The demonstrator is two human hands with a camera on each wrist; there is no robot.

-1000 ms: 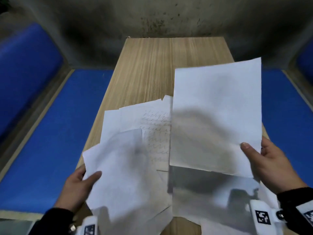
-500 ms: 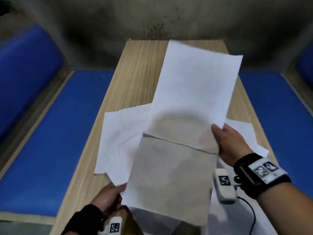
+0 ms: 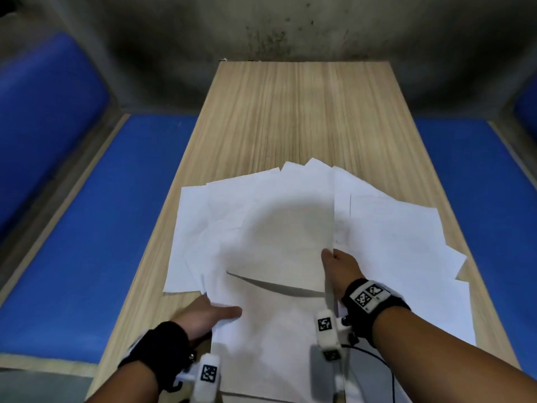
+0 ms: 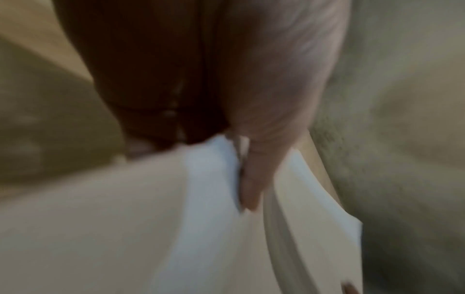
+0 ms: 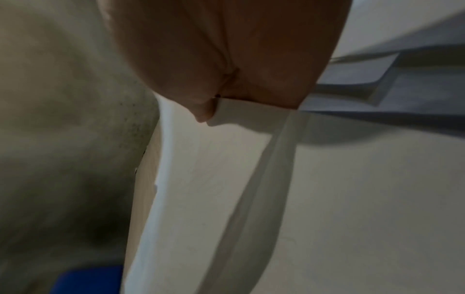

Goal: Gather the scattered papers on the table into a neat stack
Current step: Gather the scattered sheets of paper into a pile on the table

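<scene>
Several white papers lie fanned out on the near half of the wooden table (image 3: 290, 112). My left hand (image 3: 220, 311) pinches the left edge of a near sheet (image 3: 276, 338), thumb on top. In the left wrist view the thumb (image 4: 251, 179) presses on that paper (image 4: 176, 228). My right hand (image 3: 331, 257) pinches the right edge of a second sheet (image 3: 279, 228), which lies low over the first and overlaps its far end. The right wrist view shows fingertips (image 5: 203, 113) closed on the paper edge (image 5: 239, 123). Loose sheets stick out at the left (image 3: 189, 228) and right (image 3: 401, 242).
The far half of the table is bare wood and ends at a stained grey wall (image 3: 261, 24). Blue cushioned benches run along the left (image 3: 87, 228) and right (image 3: 479, 170) sides. A thin black cable (image 3: 386, 370) trails from my right wrist over the near papers.
My right hand carried its raised sheet left and down until it overlaps the sheet in my left hand. Both sheets now sit low over the pile.
</scene>
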